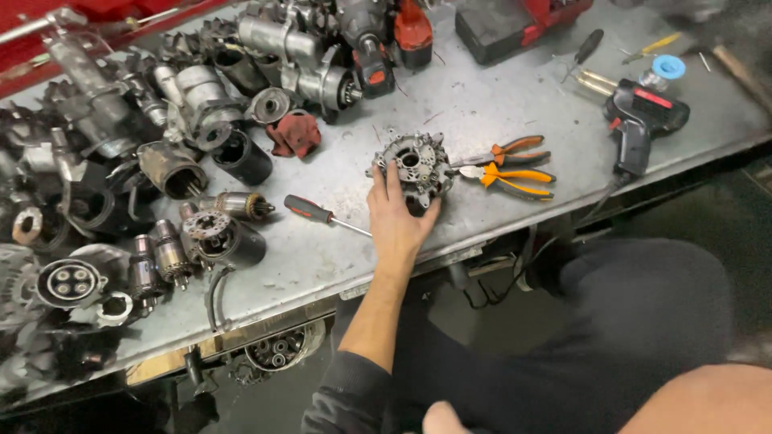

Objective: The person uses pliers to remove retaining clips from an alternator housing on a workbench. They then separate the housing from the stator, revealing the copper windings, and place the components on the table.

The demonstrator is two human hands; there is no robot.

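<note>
**Alternator housing gripped at the table's near edge**

The grey cast alternator housing (412, 167) is seen lying on the metal table (498, 104), a little right of the middle and close to the near edge. It is clasped from the near side by the left hand (396, 215), whose fingers are spread and curled over its left rim and lower face, the thumb being pressed against its right side. The right hand is not clearly shown; only a blurred patch of skin is seen at the bottom edge, so its state cannot be told.

Just right of the housing, two pairs of orange-handled pliers (515, 173) are laid, their tips almost touching it. A red-handled screwdriver (322, 214) is placed just left of the hand. Farther left, starter motors and armatures (193, 120) are heaped; a soldering gun (639, 124) is set at the far right.

A slip is judged possible: the casting is held one-handed near the edge, and it could be dropped to the floor if lifted carelessly. The pliers could be knocked off should the housing be turned or dragged rightward.
</note>
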